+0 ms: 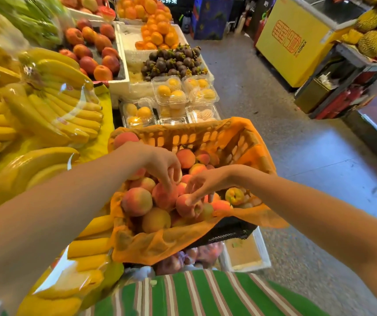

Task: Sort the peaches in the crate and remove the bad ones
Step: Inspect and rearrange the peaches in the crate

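A plastic crate [208,139] lined with orange paper holds a heap of pink-and-yellow peaches [137,201]. My left hand [160,164] hovers over the middle of the heap, fingers spread downward and touching a pink peach [163,197]. My right hand [202,184] reaches in from the right, fingertips resting on a reddish peach [185,205] near the front. Neither hand has lifted a fruit. One yellow-green peach [234,196] lies apart at the crate's right side.
Wrapped bananas [46,110] fill the stall at left. Beyond the crate stand clear boxes of yellow fruit [171,92], mangosteens [174,61], oranges and nectarines. A white foam box [244,254] sits below the crate. Aisle floor lies at right, with a yellow freezer [297,39].
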{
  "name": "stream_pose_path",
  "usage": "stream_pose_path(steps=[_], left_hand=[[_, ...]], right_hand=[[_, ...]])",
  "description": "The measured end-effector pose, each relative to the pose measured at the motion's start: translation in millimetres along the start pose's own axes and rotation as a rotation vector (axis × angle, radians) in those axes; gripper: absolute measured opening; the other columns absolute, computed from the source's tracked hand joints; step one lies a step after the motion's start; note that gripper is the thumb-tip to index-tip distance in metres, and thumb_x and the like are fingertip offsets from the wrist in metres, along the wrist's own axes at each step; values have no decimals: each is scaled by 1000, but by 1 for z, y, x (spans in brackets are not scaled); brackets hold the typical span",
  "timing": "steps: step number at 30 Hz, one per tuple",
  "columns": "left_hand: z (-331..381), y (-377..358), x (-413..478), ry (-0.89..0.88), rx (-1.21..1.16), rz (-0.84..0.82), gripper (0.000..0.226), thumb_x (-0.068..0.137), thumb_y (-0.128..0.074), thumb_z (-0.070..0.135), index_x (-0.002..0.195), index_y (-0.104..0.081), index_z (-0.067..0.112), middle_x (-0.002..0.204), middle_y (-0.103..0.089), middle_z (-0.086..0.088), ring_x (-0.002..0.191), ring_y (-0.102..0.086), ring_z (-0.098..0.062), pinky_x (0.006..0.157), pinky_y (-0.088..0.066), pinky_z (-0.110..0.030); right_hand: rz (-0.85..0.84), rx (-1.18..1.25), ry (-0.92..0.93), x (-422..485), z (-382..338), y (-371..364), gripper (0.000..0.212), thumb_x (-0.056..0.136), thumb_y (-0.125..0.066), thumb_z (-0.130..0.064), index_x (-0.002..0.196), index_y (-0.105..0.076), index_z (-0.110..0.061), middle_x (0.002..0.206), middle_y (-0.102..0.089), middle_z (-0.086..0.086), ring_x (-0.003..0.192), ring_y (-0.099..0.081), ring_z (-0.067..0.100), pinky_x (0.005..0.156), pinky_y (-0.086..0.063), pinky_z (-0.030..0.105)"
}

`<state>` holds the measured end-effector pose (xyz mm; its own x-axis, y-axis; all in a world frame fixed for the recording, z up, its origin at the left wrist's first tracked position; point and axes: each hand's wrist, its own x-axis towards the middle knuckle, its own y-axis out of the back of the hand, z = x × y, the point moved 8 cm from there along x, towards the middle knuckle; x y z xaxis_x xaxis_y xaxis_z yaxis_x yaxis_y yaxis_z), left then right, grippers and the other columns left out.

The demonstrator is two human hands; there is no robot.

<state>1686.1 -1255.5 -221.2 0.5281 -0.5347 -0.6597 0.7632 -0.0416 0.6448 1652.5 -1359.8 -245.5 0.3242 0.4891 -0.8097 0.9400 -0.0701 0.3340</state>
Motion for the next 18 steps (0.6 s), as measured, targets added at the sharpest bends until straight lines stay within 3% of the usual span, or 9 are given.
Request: stream_pose_path(steps=[4,7,9,12,15,18], left_hand=[[6,-7,-7,50,154,5,63,67,-81,49,122,-55,30,108,-44,9,99,-48,-15,80,-47,-31],[13,-11,-8,21,247,35,69,66,-80,52,125,-51,30,108,-38,6,97,-45,-16,75,-44,-30],[16,-15,-7,7,289,59,71,65,-80,53,124,-51,28,108,-39,4,93,-45,-17,70,-42,-30],[16,-16,-5,-21,273,89,68,65,-81,50,121,-53,24,107,-41,3,91,-47,-17,68,-42,-28],[8,-11,-9,-30,68,68,60,70,-80,41,121,-55,26,111,-44,5,98,-48,-15,75,-45,-26],[1,0,-16,-60,-428,65,46,76,-77,26,119,-58,24,120,-52,-2,103,-58,-20,82,-55,-31]], right_hand=[[85,-148,-1,4,-2,-1,72,80,-68,-56,136,-46,-18,124,-50,-5,110,-52,14,88,-49,25],[67,-32,23,-2,5,4,50,83,-69,-46,121,-56,-16,109,-58,-6,103,-58,15,86,-50,27],[51,124,47,-6,14,9,45,89,-66,-33,120,-54,-2,107,-63,6,97,-61,15,85,-51,28],[22,341,76,-13,26,15,50,92,-61,-24,123,-45,11,116,-53,29,98,-60,19,90,-51,32],[-17,527,82,-19,34,17,40,92,-53,-29,117,-53,2,107,-57,16,93,-59,20,87,-50,31],[-44,709,54,-20,46,16,70,88,-48,-45,133,-43,8,118,-56,22,99,-55,29,91,-46,33]])
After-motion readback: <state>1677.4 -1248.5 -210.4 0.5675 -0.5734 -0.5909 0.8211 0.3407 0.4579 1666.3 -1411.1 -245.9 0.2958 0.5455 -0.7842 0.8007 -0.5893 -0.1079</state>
